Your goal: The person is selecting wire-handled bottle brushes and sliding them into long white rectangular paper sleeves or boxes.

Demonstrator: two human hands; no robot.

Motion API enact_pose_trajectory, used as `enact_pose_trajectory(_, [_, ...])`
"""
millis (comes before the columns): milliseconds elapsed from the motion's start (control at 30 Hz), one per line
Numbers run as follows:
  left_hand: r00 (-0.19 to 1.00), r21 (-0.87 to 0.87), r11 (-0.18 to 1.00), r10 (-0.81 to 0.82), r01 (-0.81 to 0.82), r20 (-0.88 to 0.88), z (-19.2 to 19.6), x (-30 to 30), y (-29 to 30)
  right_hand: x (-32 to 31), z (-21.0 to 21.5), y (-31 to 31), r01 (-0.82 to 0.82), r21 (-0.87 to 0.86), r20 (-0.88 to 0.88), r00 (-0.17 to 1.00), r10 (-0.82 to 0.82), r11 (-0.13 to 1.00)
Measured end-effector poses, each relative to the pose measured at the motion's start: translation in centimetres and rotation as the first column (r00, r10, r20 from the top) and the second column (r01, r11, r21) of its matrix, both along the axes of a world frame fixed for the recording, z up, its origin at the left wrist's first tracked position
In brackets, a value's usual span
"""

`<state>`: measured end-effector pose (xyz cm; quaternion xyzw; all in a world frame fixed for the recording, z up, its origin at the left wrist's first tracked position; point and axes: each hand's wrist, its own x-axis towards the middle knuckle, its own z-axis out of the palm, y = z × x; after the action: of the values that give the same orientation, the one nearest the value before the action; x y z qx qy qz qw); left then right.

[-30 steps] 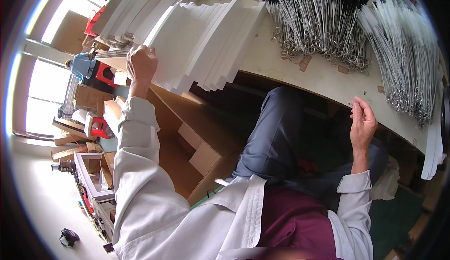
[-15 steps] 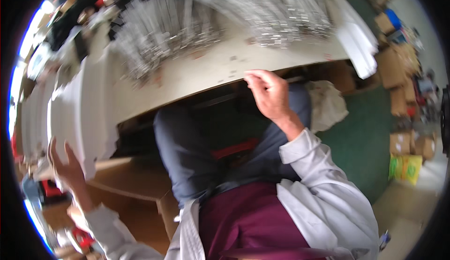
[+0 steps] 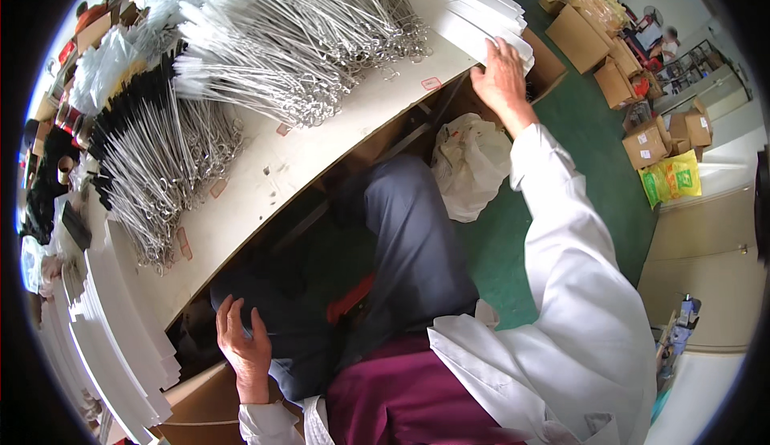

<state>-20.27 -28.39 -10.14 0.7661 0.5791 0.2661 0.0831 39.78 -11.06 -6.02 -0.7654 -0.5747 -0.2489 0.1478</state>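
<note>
At the right end of the table my right hand [image 3: 502, 84] reaches to a stack of folded white card pieces [image 3: 469, 14]. Its outstretched fingers lie at the stack's near end; no piece is seen lifted. My left hand [image 3: 245, 350] hovers by my left knee with its fingers apart and nothing in it. Between the hands, thin wire-handled brushes with looped ends lie in heaps: white-bristled ones [image 3: 297, 52] in the middle and black-bristled ones [image 3: 164, 160] further left.
The pale table [image 3: 253, 168] has its front edge above my knees. More white card pieces [image 3: 120, 317] stand at the left. A cardboard box [image 3: 210, 403] sits below my left hand. A whitish plastic bag [image 3: 472, 164] is on the green floor, with cartons [image 3: 579, 38] farther right.
My view has turned to the right. My right hand has gone out to the white card stack, and my left hand has come away from the card pieces at the left toward my knee.
</note>
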Motion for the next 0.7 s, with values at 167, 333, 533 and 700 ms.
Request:
enact_pose_trajectory(167, [0.998,0.028,0.999,0.038,-0.037,-0.052,-0.6,-0.7,0.2,4.2,-1.3,1.6,0.042,-0.22,-0.025,0.999,-0.049,0.974])
enact_pose_trajectory(333, [0.992,0.092,0.991,0.1,-0.092,-0.077,-1.4,0.2,0.5,6.1,-1.6,1.8,-0.025,-0.145,-0.183,0.983,-0.002,0.989])
enact_pose_trajectory(533, [0.998,0.077,0.995,0.06,-0.06,0.003,-3.6,1.5,1.0,24.1,-9.6,3.7,-0.082,-0.161,-0.043,0.996,0.076,0.984])
enact_pose_trajectory(700, [0.992,0.074,0.989,0.128,-0.128,0.011,-2.8,0.6,-0.3,17.0,-10.7,4.3,-0.162,-0.147,-0.115,0.983,0.146,0.976])
